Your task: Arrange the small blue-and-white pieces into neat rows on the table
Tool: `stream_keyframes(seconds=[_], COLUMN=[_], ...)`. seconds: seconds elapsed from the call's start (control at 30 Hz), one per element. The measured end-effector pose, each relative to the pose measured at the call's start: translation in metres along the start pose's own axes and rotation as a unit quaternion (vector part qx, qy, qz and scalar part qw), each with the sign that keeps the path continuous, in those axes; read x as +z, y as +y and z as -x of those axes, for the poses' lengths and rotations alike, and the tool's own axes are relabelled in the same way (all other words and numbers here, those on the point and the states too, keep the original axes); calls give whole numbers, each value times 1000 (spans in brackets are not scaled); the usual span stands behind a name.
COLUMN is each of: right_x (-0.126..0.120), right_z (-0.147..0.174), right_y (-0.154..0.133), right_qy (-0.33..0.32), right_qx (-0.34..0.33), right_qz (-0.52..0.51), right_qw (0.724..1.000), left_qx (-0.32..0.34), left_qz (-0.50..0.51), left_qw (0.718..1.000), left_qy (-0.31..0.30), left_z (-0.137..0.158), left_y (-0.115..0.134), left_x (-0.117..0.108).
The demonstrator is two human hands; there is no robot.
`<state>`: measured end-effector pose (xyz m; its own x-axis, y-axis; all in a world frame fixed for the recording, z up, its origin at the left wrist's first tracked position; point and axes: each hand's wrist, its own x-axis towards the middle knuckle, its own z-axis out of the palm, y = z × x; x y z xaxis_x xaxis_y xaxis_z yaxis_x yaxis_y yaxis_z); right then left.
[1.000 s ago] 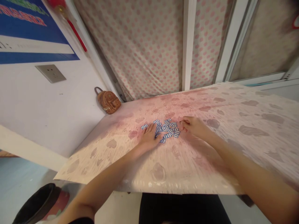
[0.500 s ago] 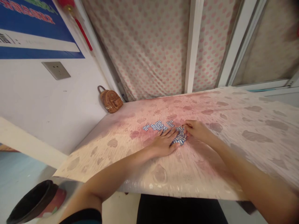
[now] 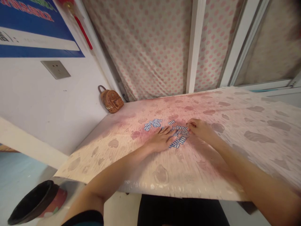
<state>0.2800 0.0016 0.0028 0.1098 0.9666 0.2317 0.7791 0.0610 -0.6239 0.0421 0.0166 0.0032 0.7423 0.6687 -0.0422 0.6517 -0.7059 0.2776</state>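
Small flat rectangular pieces [image 3: 184, 138] with white faces and blue edges or stripes lie in a loose heap on the table. My left hand [image 3: 160, 141] rests flat over the heap's left side, fingers spread and touching several pieces. At the heap's right edge is my right hand [image 3: 201, 128], its fingers curled with thumb and fingertips together. Whatever those fingertips pinch, if anything, is too small to make out. A second cluster of the same pieces [image 3: 154, 123] lies beyond my left hand. Between the two groups sits a separate bit of one or more pieces [image 3: 171, 122].
A patterned plastic cloth covers the table [image 3: 162, 174]. A small brown backpack [image 3: 113, 101] leans at the back left corner by the wall. Behind the table hangs a dotted curtain [image 3: 150, 53]. A dark-rimmed bin [image 3: 53, 204] stands on the floor at the left.
My left hand has slid slightly left, and the pieces under it are more spread out. The far cluster has shifted left and bunched up. My right hand stays nearly in place.
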Motion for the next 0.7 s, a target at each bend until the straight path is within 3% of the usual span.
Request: stream_keyframes(seconds=[0.07,0.17,0.23,0.33,0.47,0.53,0.63,0.7], right_x=[2,5,6,6,9,11,12,9], right_z=[-2,-3,-3,-3,0,1,1,1], right_y=[2,5,6,4,-3,-7,-12,-12], right_qy=[6,6,-1,-28,-95,-116,-112,-68], right_qx=[4,-3,-5,-3,7,10,-13,-39], right_qz=[41,79,83,49,-114,-210,-288,-279], right_qw=[999,997,997,998,989,971,951,957], left_qx=[-27,-205,-270,-211,-114,-106,-105,-42], left_qz=[-4,-25,-25,-24,3,18,14,-1], left_qw=[999,971,956,975,993,994,993,999], left_qy=[39,120,111,70,34,34,47,34], left_z=[7,11,10,9,16,21,26,27], left_y=[-3,-29,-46,-49,-18,-3,13,22], left_x=[-4,-13,-15,-10,0,1,1,3])
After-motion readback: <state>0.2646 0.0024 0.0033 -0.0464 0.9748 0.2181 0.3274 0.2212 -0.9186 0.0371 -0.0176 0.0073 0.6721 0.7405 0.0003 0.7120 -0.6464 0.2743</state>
